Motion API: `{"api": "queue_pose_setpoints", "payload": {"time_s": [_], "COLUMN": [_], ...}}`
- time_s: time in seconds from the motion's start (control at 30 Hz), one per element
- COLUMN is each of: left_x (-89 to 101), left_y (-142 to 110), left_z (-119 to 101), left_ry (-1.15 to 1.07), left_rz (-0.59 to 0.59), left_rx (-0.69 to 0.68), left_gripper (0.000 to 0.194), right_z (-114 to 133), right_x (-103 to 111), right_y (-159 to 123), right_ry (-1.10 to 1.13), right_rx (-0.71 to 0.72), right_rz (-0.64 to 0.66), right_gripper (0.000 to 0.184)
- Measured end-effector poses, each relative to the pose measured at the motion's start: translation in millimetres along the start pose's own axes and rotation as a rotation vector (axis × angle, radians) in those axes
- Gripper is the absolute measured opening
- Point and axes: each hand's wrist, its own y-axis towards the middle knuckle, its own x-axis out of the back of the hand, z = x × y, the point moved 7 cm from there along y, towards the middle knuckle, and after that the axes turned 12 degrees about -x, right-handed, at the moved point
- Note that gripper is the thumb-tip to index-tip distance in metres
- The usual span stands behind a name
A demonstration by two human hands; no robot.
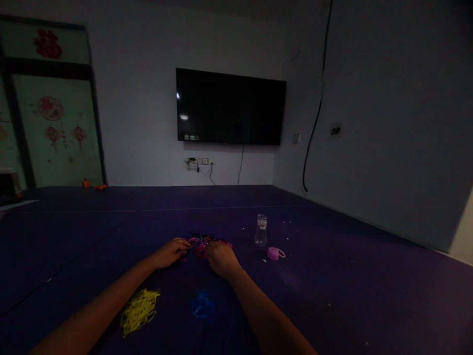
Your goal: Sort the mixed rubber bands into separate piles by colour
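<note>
- Bands [199, 241]: the mixed pile, pink, red, blue and dark, sits mid-floor between my two hands; its near right part is covered by my right hand, and single strands blur together.
- Box [8, 185]: dark, at the far left, cut off by the view's edge; I can't make out what it is.
- Door [55, 123]: red decorations on the glass. The top one seems to read 福; the round one and the lanterns below are too small for me to read. Orange bits [85, 183] lie near its foot, shapes unclear.
- Yellow pile [140, 310]: loose loops, beside my left forearm.
- Left hand [172, 252]: fingers loosely bent at the pile's left edge. I can't tell whether they pinch a band.
- Blue pile [202, 304]: between my forearms, dim and blurred.
- Right hand [221, 259]: fingers curled down into the pile, tips hidden; I can't tell if they grip anything.
- TV [231, 106]: dark, on the wall; a tiny mark on its lower edge is illegible to me. Wires hang under it.
- Bottle [260, 231]: clear, upright; its pale label is too small to read.
- Cap [273, 253]: pink, looped, just beside the bottle, with white scraps around.
- Cable [317, 118]: black, down the right wall, its upper end cut off.
</note>
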Motion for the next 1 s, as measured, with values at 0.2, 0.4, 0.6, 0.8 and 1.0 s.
{"api": "queue_pose_setpoints", "payload": {"time_s": [0.2,0.4,0.6,0.8,1.0], "left_x": [3.4,10.0,19.0,21.4,40.1], "left_y": [2,3,9,7,-13], "left_z": [-8,-5,-12,-9,15], "left_ry": [-0.026,-0.047,-0.082,0.051,0.162], "left_rz": [-0.006,-0.047,-0.101,-0.127,-0.217], "left_rx": [-0.012,0.013,0.041,0.163,0.311], "left_gripper": [0.023,0.025,0.019,0.015,0.016], "right_z": [1,0,1,0,0], "right_x": [3,3,0,-1,0], "right_y": [-2,-2,0,0,-1], "right_ry": [0.008,0.015,0.015,0.02,0.007], "right_rx": [-0.006,-0.016,0.008,-0.001,0.002], "right_rz": [0.007,0.004,0.006,-0.004,-0.01], "right_gripper": [0.027,0.027,0.027,0.026,0.024]}}
